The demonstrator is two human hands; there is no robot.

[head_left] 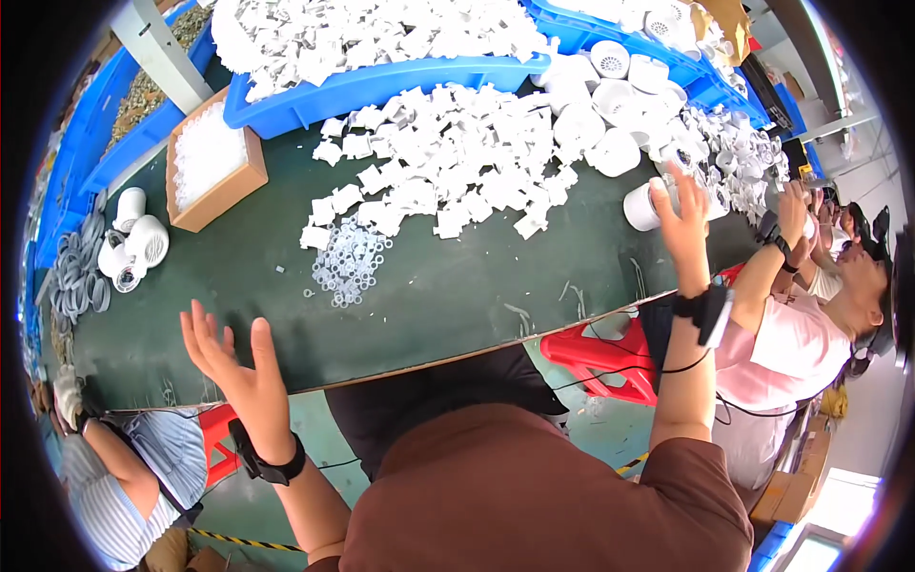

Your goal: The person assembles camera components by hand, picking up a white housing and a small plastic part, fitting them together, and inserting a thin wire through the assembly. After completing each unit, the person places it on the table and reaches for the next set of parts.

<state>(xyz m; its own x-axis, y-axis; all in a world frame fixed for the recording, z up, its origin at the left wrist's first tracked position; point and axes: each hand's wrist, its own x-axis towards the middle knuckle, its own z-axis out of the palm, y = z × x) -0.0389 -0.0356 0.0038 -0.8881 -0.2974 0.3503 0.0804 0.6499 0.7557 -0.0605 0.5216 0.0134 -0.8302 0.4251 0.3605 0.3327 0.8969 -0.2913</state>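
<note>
Over the near left part of the table, my left hand is raised with its fingers spread and holds nothing. My right hand, also open, is at the right in front of a white plastic cylinder; whether it touches the cylinder I cannot tell. Between the hands lies a pile of small grey-blue rings. Behind the rings spreads a large heap of small white plastic pieces. White round cups with slotted ends are stacked to the right of that heap.
Blue bins of white parts line the back. A cardboard box of clear pieces stands at left, near white fittings and grey rings. Co-workers sit at both sides. A red stool stands below the table.
</note>
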